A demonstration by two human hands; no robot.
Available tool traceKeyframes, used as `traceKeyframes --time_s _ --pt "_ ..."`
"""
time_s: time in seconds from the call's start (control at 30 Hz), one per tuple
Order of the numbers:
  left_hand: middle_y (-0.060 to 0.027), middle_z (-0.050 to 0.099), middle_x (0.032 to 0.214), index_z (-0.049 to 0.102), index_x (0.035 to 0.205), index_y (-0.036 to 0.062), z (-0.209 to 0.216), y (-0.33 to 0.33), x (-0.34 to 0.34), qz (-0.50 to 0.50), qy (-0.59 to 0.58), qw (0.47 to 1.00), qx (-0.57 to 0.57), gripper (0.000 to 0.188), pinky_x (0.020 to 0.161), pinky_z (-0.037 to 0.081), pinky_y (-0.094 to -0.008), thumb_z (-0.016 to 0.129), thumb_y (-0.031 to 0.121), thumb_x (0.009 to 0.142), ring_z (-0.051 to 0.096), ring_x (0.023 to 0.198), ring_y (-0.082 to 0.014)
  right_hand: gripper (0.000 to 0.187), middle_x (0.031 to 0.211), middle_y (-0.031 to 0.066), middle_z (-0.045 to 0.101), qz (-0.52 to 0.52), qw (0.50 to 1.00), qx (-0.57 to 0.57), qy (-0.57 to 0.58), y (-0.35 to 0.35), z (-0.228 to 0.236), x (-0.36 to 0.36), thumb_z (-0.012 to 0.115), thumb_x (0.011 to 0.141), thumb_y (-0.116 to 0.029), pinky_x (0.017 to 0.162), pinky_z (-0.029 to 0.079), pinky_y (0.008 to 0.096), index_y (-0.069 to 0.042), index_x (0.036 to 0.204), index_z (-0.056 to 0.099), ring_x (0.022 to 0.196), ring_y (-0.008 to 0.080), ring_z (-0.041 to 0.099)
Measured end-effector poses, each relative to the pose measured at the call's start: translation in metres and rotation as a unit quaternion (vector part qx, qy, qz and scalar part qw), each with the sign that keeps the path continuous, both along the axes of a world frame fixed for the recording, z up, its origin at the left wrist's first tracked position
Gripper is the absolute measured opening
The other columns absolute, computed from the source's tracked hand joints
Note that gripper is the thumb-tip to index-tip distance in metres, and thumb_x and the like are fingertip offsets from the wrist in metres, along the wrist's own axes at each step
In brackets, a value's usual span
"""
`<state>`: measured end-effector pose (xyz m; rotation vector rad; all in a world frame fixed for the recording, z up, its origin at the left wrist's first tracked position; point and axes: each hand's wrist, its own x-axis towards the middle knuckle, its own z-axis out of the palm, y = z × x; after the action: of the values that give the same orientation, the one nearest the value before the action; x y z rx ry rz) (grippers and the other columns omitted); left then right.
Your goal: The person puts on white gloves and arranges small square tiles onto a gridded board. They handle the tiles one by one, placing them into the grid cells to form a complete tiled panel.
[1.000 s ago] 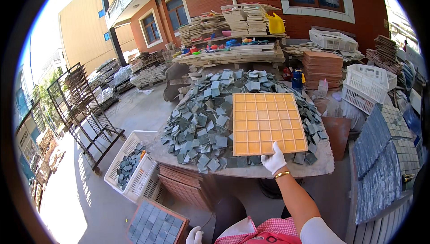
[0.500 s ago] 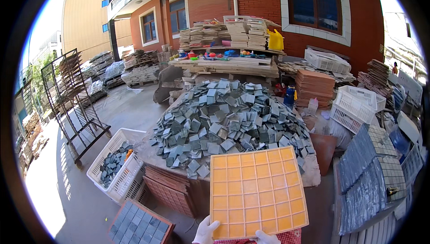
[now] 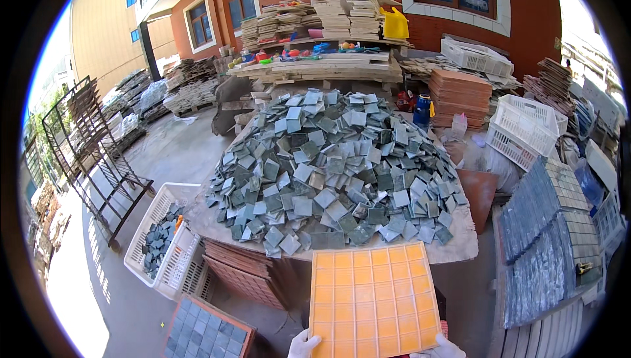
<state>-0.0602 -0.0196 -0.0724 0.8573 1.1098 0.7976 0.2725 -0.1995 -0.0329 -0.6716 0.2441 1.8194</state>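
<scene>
A yellow-orange square tray (image 3: pixel 374 302), divided by raised ribs into a grid of square cells, is held low in front of me. No tiles lie in its cells. My left hand (image 3: pixel 303 345), in a white glove, grips the tray's near left corner with the thumb on top. At the near right corner my right hand (image 3: pixel 444 349), also white-gloved, closes on the edge; its fingers are partly cut off by the frame. Just beyond the tray, a large heap of grey-green square stone tiles (image 3: pixel 328 174) covers a worktable (image 3: pixel 453 251).
To the left stand a white crate (image 3: pixel 146 243) of tiles, a stack of red-brown grid trays (image 3: pixel 246 279), a tile-filled tray (image 3: pixel 205 333) and a metal rack (image 3: pixel 92 161). On the right are wrapped tile stacks (image 3: pixel 536 246), white baskets (image 3: pixel 526 131) and a blue flask (image 3: pixel 422 109).
The tray has come down and nearer to me, and it lies flatter. My right hand has slid right along its near edge to the corner. The view has shifted slightly.
</scene>
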Motion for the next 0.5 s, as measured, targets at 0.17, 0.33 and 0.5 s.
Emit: traceKeyframes --time_s 0.17,0.33,0.5 --pt "-0.0089 0.068 0.088 0.068 0.098 0.0057 -0.011 0.019 -0.007 -0.03 0.243 0.95 0.193 0.016 0.076 0.049 -0.0276 0.061 0.015 0.087 0.061 0.084 -0.0132 0.046 0.123 0.015 0.06 0.271 0.745 0.127 -0.596 0.019 0.005 0.057 0.056 0.095 -0.028 0.093 0.049 0.0365 -0.003 0.133 0.048 0.111 0.0311 0.057" --pt "-0.0183 0.054 0.131 0.045 0.133 -0.0022 0.054 0.11 -0.016 -0.078 0.439 0.856 0.261 0.073 0.103 0.04 -0.0419 0.075 0.032 0.077 0.051 0.121 -0.0358 0.041 0.114 0.0176 0.064 0.273 0.646 -0.055 -0.711 0.125 0.05 0.091 0.062 0.089 -0.023 0.085 0.052 0.0305 -0.002 0.123 0.055 0.101 0.0199 0.064" --pt "-0.0214 0.033 0.149 0.029 0.145 -0.002 0.081 0.275 0.026 -0.001 0.572 0.631 0.525 0.101 0.114 0.015 -0.0535 0.076 0.049 0.07 0.026 0.141 -0.0359 0.064 0.129 0.0208 0.052 0.027 0.353 0.265 -0.897 0.307 0.054 0.082 0.073 0.08 -0.029 0.101 0.041 0.0406 -0.002 0.132 0.045 0.12 0.037 0.049"
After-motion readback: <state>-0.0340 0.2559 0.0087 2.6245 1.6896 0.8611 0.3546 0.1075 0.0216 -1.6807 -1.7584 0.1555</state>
